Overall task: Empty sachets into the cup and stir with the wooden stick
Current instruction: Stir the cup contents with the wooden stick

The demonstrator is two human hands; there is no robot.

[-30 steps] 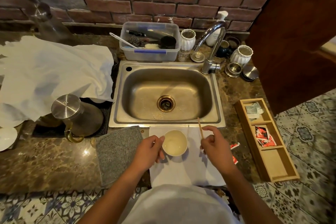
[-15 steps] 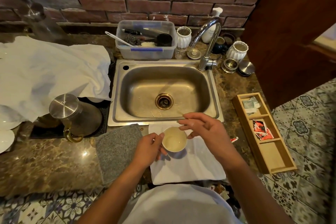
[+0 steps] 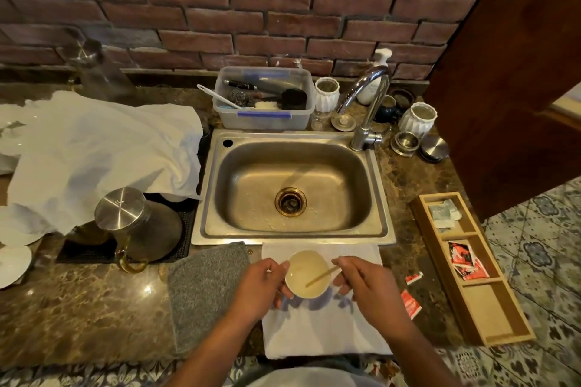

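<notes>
Wooden stick [image 3: 320, 276] pinched in right hand [image 3: 367, 287], tip seemingly in cup [image 3: 308, 273], left hand [image 3: 261, 287] cradling cup

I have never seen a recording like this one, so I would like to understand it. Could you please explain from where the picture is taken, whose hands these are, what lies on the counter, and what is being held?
There is no machine here. A person wears a wide-angle camera on the head, which looks forward and down, so you see the person's own two hands from above.

The left hand steadies a small white cup of pale liquid. The right hand holds a thin wooden stick whose tip is in the cup.

The cup stands on a white cloth on a brown stone counter, in front of a steel sink. Left of the cloth lies a grey mat. To the right lie torn red sachets and a wooden tray with more sachets in its compartments.
</notes>
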